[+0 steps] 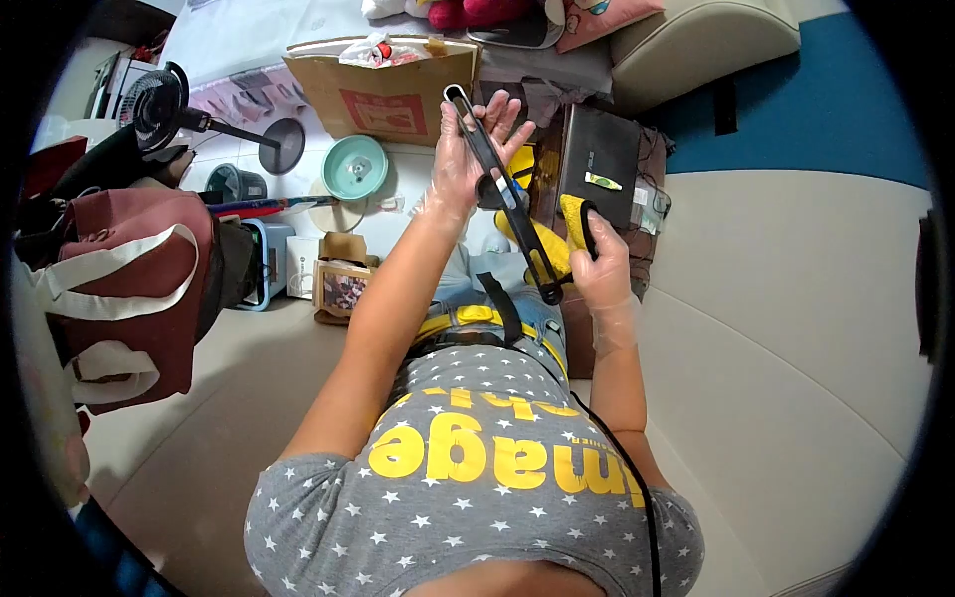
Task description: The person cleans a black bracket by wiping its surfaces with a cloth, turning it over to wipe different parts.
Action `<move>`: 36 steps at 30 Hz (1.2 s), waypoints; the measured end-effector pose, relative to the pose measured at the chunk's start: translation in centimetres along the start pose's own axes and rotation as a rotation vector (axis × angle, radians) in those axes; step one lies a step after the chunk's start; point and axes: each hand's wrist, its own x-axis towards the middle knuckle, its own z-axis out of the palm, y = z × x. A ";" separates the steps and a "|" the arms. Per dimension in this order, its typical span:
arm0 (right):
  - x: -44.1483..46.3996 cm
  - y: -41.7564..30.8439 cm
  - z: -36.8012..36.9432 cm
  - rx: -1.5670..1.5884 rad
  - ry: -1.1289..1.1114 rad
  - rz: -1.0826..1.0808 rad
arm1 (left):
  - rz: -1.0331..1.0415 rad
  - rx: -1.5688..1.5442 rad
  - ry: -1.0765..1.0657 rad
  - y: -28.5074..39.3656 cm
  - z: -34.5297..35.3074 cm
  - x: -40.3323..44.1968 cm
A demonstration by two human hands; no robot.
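Bar point(520, 227) is carried on a slant by the left hand point(454, 171): fingers spread, palm open, bar laid across it. Thumb pressure can't be told. The lower end is left free, near the right fingers, likely for access along its length. Yellow cloth point(574, 221) is gripped by the right hand point(603, 277), fingers closed on its dark-edged part; the rest is draped behind the bar's lower end. Clear gloves are worn on both, probably to keep skin off the surface.

Containers: teal basin point(331, 171) sits left of the left fingers, small clear item inside, not identifiable. Beyond those fingers, big carton point(318, 85) is topped by a white plastic bag point(376, 52). Small carton point(343, 249) stands flaps open, left of the left forearm; contents can't be made out.
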 end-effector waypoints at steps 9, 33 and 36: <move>0.4 -2.8 0.2 -0.110 -0.288 0.101 | 0.036 -0.015 0.094 -0.1 -0.1 0.0; 1.0 -4.1 0.1 -0.422 0.065 -0.028 | -0.132 0.213 -0.015 -3.6 0.6 -3.4; 1.1 -6.0 -0.3 -0.501 0.052 -0.023 | -0.082 0.265 -0.020 -4.1 0.8 -3.5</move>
